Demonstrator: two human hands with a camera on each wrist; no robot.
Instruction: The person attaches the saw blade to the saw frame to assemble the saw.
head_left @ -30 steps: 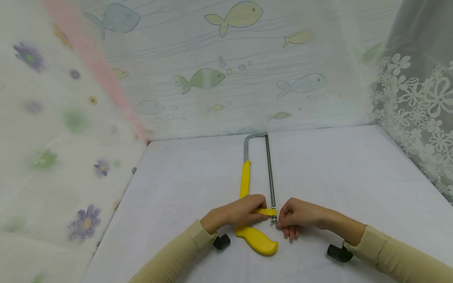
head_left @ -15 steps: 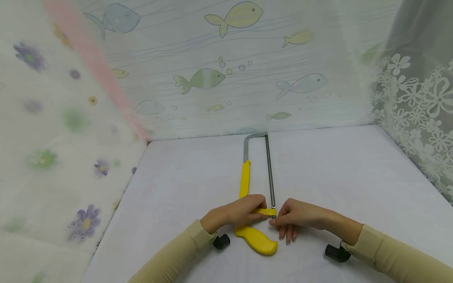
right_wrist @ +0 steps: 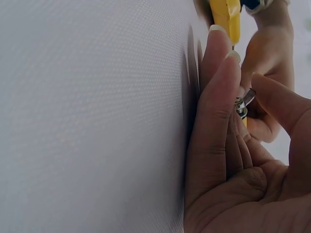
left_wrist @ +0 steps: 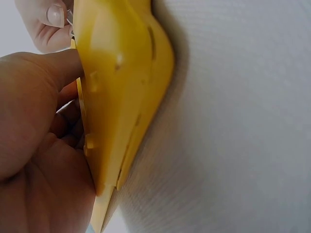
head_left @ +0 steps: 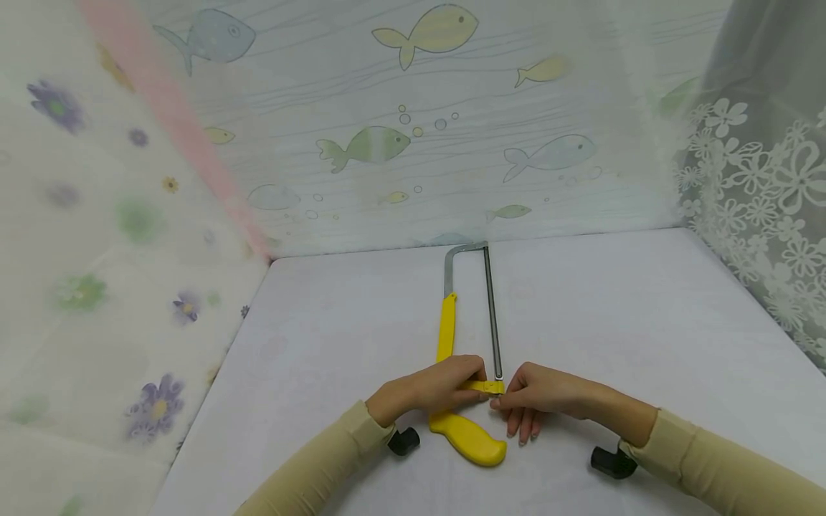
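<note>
A hacksaw with a yellow handle (head_left: 474, 442) lies flat on the white tabletop, its blade (head_left: 492, 308) on the right side of the grey and yellow frame (head_left: 447, 326). My left hand (head_left: 439, 383) grips the yellow frame just above the handle, thumb and fingers around the short arm toward the blade's near end. At that end a small metal wing nut (right_wrist: 248, 98) shows in the right wrist view. Thumb and fingers of my right hand (head_left: 548, 394) pinch it. From above, the fingers hide the nut, while the other fingers extend along the tabletop.
Behind the table hangs a pale curtain (head_left: 361, 93) printed with fish. Flowered cloth (head_left: 97, 287) borders the left side, lace (head_left: 768, 201) the right. Black wrist-camera mounts (head_left: 404, 441) stick out below both sleeves. White tabletop (head_left: 613, 301) extends to either side of the hacksaw.
My right hand has shifted slightly left, its thumb and fingertips closing over the wing nut that was visible a second ago. The left hand and the hacksaw have stayed put.
</note>
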